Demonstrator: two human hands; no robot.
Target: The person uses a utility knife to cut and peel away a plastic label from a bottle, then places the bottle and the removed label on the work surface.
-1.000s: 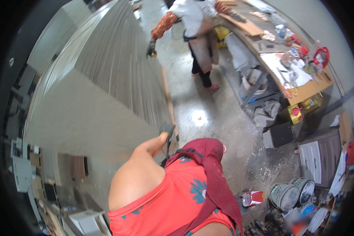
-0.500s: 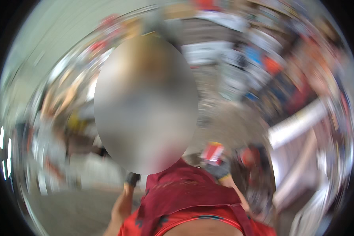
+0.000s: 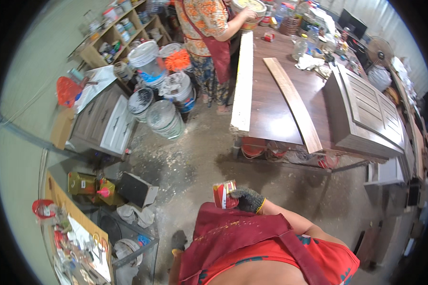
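Observation:
My right hand (image 3: 248,199), in a dark grey knitted glove with a yellow cuff edge, is closed on a small red-and-white packet (image 3: 220,196) in front of my maroon apron (image 3: 233,227). Something yellowish shows at the packet's top. My left hand (image 3: 179,240) hangs low beside the apron in a dark glove; its fingers are too unclear to read.
Ahead to the right, a brown table (image 3: 283,88) bears a long white board (image 3: 243,85), a wooden strip (image 3: 295,104) and a panelled cabinet (image 3: 361,111). A person (image 3: 204,42) stands by its far left corner. Lidded buckets (image 3: 165,120) and a drawer unit (image 3: 104,118) stand left.
The view has swung round and is now sharp, where it was smeared by motion. The red-and-white packet stays in my right hand, now nearer the apron's middle.

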